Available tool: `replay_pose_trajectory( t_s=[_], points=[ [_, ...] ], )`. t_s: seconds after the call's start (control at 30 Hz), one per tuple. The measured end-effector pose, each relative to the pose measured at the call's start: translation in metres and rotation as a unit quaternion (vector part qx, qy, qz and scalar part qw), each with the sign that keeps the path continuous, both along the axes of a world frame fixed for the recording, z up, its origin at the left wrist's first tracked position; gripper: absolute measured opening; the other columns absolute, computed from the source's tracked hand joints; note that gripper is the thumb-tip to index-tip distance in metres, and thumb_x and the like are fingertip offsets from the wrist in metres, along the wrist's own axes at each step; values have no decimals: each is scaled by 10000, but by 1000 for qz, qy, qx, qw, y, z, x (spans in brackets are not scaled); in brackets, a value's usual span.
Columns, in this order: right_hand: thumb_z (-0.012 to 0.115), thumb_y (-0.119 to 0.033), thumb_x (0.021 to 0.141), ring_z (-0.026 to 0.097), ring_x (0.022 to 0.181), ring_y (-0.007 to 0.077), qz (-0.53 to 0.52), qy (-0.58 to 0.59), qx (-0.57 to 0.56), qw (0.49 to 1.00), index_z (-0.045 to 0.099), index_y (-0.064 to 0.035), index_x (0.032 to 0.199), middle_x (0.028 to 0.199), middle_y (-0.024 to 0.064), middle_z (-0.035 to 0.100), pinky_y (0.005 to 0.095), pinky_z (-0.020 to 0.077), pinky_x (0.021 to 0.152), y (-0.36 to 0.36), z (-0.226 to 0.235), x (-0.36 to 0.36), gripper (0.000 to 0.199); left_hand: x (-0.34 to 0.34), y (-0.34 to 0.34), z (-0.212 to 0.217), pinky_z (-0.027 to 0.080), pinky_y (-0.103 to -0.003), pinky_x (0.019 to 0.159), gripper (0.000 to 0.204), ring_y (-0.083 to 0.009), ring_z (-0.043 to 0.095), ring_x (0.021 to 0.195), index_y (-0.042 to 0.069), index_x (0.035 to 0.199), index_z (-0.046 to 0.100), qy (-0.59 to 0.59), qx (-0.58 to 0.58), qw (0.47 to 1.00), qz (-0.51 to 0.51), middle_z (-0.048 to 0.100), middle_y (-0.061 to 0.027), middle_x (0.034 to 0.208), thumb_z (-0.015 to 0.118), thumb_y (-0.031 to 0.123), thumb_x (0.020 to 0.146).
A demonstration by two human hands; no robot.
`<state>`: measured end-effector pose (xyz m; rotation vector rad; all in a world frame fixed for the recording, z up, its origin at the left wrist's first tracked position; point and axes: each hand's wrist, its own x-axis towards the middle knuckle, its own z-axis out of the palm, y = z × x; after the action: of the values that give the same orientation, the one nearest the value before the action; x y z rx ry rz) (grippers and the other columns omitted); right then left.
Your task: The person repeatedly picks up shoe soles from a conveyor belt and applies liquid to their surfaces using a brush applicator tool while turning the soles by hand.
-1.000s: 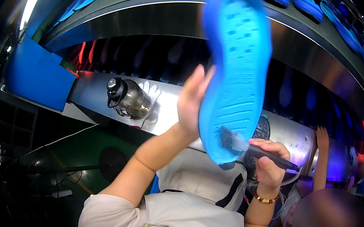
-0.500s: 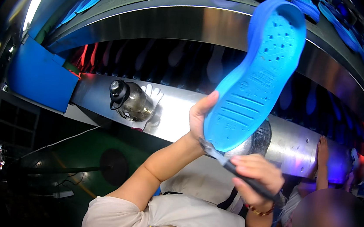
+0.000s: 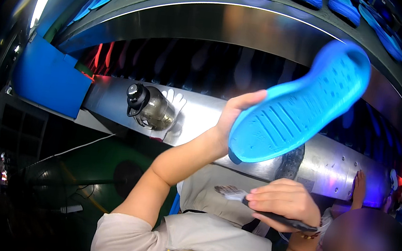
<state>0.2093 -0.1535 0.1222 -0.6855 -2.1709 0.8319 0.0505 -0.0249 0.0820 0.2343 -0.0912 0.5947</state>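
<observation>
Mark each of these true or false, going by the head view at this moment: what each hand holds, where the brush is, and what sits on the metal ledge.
1. The left hand holds up a blue shoe sole. True.
2. The right hand holds a small brush. True.
3. The brush bristles are pressed against the sole. False: the brush is below the sole, apart from it.
4. A red bucket stands on the metal ledge. False: a dark-capped bottle lies there, beside a white glove.
5. The sole shows its grooved, dotted face to the camera. True.
</observation>
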Motion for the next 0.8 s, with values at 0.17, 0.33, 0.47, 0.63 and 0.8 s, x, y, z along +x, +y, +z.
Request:
replay_pose_trajectory(
  t_s=[0.17, 0.33, 0.47, 0.63, 0.8],
  points=[
    [676, 6, 632, 653, 733, 198, -118, -23, -37, 992, 644, -42, 846, 920, 98, 654, 232, 487, 567, 3, -5, 26, 222, 2, -6, 19, 435, -342, 840, 466, -238, 552, 948, -51, 1137, 499, 313, 82, 935, -148, 543, -189, 1101, 566, 258, 794],
    [637, -43, 661, 642, 680, 198, -64, -161, -34, 984, 643, -64, 853, 915, 68, 654, 248, 485, 538, 0, 9, 39, 193, -3, -14, 11, 424, -307, 843, 535, -226, 529, 992, -57, 1184, 462, 351, 126, 905, -205, 518, -193, 1130, 580, 287, 791],
    [634, -44, 659, 641, 738, 206, -66, -169, -85, 980, 647, -69, 853, 902, 60, 655, 255, 494, 571, 1, 4, 46, 196, -4, -16, 10, 427, -295, 831, 548, -220, 528, 991, -52, 1183, 466, 404, 185, 866, -228, 512, -188, 1136, 573, 322, 797],
    [644, -42, 667, 636, 804, 228, -81, -159, -64, 982, 633, -56, 877, 903, 78, 650, 286, 504, 664, 12, 14, 61, 210, -17, -10, 3, 439, -294, 808, 576, -207, 517, 1005, -43, 1216, 436, 425, 156, 864, -219, 504, -181, 1144, 565, 338, 803],
    [673, -93, 699, 633, 779, 260, -88, -215, -126, 964, 635, -22, 898, 915, 128, 641, 287, 502, 657, 18, 3, 81, 214, -28, -1, 0, 424, -331, 872, 626, -250, 521, 1023, -28, 1269, 370, 439, 202, 855, -187, 469, -201, 1196, 551, 351, 806]
  ],
)
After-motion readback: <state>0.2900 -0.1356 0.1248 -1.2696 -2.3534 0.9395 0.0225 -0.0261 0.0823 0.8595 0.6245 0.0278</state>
